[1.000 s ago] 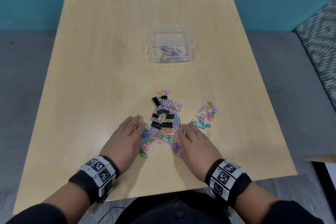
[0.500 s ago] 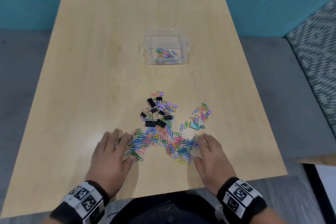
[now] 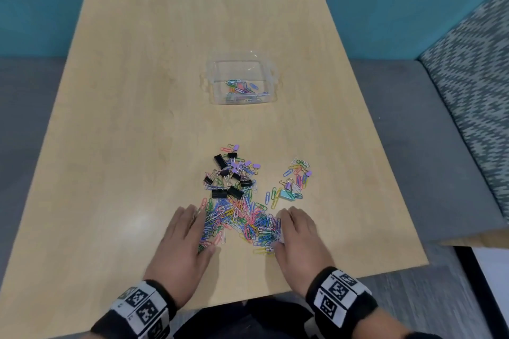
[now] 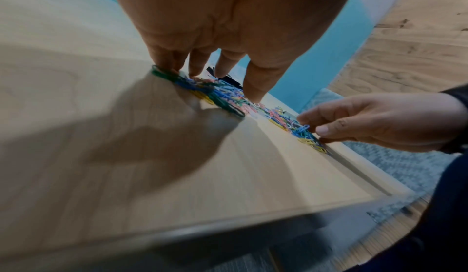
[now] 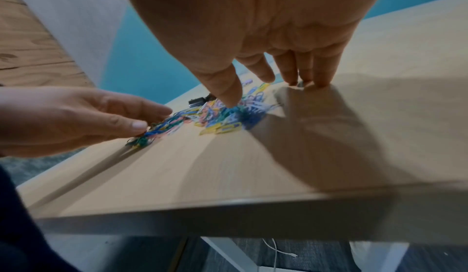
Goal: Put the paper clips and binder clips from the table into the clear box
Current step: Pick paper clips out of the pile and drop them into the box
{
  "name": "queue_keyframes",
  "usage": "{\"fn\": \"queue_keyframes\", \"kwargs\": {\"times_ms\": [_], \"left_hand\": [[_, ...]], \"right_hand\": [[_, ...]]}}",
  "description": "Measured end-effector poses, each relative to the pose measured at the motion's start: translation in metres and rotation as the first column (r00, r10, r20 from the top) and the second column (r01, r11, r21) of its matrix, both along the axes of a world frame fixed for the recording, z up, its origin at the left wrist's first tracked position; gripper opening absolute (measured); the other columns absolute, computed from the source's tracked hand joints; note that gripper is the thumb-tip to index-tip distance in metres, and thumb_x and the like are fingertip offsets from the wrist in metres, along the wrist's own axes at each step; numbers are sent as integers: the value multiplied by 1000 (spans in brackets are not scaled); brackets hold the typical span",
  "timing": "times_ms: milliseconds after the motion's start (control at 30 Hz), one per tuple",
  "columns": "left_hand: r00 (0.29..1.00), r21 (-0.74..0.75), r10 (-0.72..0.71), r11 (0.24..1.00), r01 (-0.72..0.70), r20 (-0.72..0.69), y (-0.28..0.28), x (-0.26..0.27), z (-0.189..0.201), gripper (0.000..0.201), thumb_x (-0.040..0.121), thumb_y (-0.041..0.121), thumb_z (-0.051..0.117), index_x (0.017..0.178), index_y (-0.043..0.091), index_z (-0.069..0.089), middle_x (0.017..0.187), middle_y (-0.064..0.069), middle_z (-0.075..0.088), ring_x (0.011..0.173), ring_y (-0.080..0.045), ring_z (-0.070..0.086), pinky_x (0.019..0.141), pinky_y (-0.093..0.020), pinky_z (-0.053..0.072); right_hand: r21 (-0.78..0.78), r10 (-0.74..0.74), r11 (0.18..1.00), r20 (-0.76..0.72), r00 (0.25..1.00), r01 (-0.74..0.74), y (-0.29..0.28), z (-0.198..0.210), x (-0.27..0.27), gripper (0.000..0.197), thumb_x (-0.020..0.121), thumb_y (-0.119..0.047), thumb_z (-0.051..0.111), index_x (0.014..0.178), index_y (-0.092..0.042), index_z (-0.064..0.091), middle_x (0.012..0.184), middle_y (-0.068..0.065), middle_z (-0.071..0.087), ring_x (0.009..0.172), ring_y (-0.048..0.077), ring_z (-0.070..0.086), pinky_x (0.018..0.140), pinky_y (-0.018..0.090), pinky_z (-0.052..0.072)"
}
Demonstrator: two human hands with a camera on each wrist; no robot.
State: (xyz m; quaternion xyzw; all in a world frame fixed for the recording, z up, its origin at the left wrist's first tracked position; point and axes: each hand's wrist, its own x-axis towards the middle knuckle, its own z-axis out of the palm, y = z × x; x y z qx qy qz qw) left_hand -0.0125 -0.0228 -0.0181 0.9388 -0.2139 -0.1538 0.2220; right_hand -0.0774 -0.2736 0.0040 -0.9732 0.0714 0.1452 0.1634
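Nearest me, by the front edge of the worktop (image 3: 110, 146), I see both hands resting palm-down, one on either side of a spread of coloured paper clips (image 3: 239, 221). My left hand (image 3: 183, 245) lies at the left end of the spread, its fingers (image 4: 253, 88) fairly straight and slightly apart, tips touching the clips and the wood; it clasps nothing. My right hand (image 3: 298, 241) lies at the right end, fingers likewise loosely extended, the thumb (image 5: 225, 90) coming down into the clips while the other fingertips touch the worktop; it also clasps nothing. The two hands are apart, with the clips between them.

Just beyond the spread, toward the middle of the worktop, I see a cluster of black binder clips (image 3: 228, 190) mixed with small purple clips (image 3: 242, 166) and more paper clips. To the right of that cluster, a little apart, lies a smaller scatter of clips (image 3: 296, 180) with a pale blue binder clip among them.

Farther on, past the centre toward the back edge, stands the clear box (image 3: 271, 77), upright and open, with a few coloured paper clips already lying on its bottom.
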Motion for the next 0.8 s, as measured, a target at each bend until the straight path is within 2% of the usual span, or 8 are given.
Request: {"fn": "queue_keyframes", "kwargs": {"times_ms": [100, 167, 333, 367, 433, 533, 667, 800], "left_hand": [[996, -4, -84, 996, 84, -12, -13, -1, -2, 70, 83, 40, 56, 144, 15, 31, 152, -10, 25, 141, -29, 18, 111, -46, 28], [994, 70, -112, 991, 112, 0, -18, -1, 1, 81, 76, 37, 67, 144, 18, 29, 152, -11, 25, 139, -33, 21, 106, -50, 35], [999, 280, -53, 959, 53, -5, -25, 0, 13, 96, 66, 43, 74, 145, 25, 23, 151, -11, 28, 135, -37, 29, 92, -50, 44], [997, 298, -75, 952, 70, 6, -29, 2, 12, 94, 65, 43, 75, 144, 25, 26, 150, -11, 30, 133, -37, 33, 90, -50, 45], [992, 300, -117, 949, 101, 36, -39, 9, 9, 91, 61, 38, 79, 139, 23, 35, 145, -14, 37, 124, -37, 41, 82, -48, 49], [986, 274, -159, 952, 137, 58, -50, 20, 9, 84, 58, 29, 82, 133, 21, 44, 136, -15, 46, 109, -34, 44, 73, -44, 52], [976, 222, -185, 962, 156, 112, -54, 32, 8, 70, 63, 18, 79, 126, 20, 48, 117, -12, 51, 93, -30, 42, 69, -41, 53], [960, 238, -222, 955, 178, 173, -53, 39, 11, 68, 48, 5, 80, 111, 22, 59, 98, -6, 55, 80, -25, 42, 52, -32, 47]], "right_hand": [[46, 111, 993, 3, 994, -111, 20, 2, 8, 68, 87, -34, 52, 145, -9, 27, 146, 11, 31, 138, 30, 22, 112, 44, 26], [72, 172, 982, 26, 985, -173, 30, 9, 14, 70, 86, -34, 54, 146, -12, 24, 149, 9, 28, 140, 28, 19, 113, 42, 26], [10, 173, 985, -75, 982, -172, 26, 16, 20, 80, 87, -34, 56, 148, -27, 6, 157, 8, 6, 144, 30, 3, 108, 43, 30], [-4, 194, 981, -86, 977, -195, 28, 13, 22, 78, 88, -34, 56, 148, -27, 7, 158, 8, 7, 144, 32, 5, 106, 45, 31], [-52, 243, 967, -91, 966, -249, 34, 7, 31, 74, 84, -30, 61, 146, -24, 21, 153, 11, 25, 139, 36, 23, 96, 47, 41], [-95, 285, 953, -28, 958, -286, 39, 0, 45, 66, 74, -19, 64, 137, -16, 41, 137, 14, 48, 123, 39, 45, 80, 45, 51], [-129, 387, 915, 2, 922, -383, 33, 9, 55, 61, 70, -12, 35, 130, -6, 47, 116, 17, 56, 100, 38, 53, 72, 44, 51], [-163, 456, 877, -15, 890, -452, 26, 12, 63, 47, 68, -7, 38, 112, -4, 54, 95, 15, 56, 81, 34, 52, 60, 40, 49]]}}
